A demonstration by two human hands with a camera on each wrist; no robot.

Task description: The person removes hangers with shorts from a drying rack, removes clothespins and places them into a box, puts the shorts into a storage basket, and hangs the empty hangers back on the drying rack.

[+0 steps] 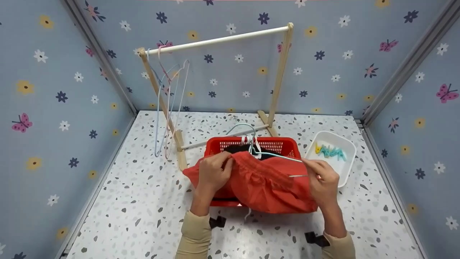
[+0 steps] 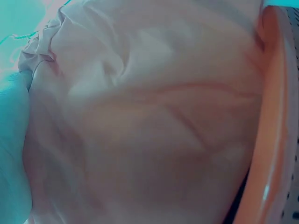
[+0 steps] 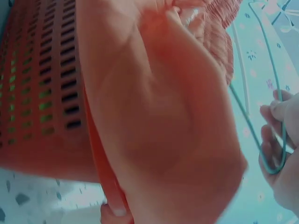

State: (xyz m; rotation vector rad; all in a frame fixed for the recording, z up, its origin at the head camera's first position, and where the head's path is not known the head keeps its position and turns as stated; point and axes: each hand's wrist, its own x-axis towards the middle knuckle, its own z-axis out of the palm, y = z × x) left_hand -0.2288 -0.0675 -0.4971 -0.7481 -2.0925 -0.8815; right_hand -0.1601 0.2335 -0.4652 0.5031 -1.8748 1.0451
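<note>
In the head view, a red garment (image 1: 266, 187) with a gathered elastic waistband is spread over a red basket (image 1: 212, 145). My left hand (image 1: 215, 171) pinches the waistband at its left side. A light blue wire hanger (image 1: 278, 155) lies across the garment, its left part hidden by the cloth. My right hand (image 1: 323, 181) grips the hanger's right end, beside the waistband. The right wrist view shows fingers (image 3: 280, 109) curled round the bent hanger end, with the red cloth (image 3: 163, 121) apart from them. Cloth fills most of the left wrist view.
Behind the basket stands a wooden rack with a white bar (image 1: 222, 40). Blue and pink hangers (image 1: 157, 108) hang at its left end. A white tray (image 1: 348, 171) with yellow and teal clothespins (image 1: 332, 151) sits right of the basket. Dark cloth (image 1: 237, 148) lies inside the basket.
</note>
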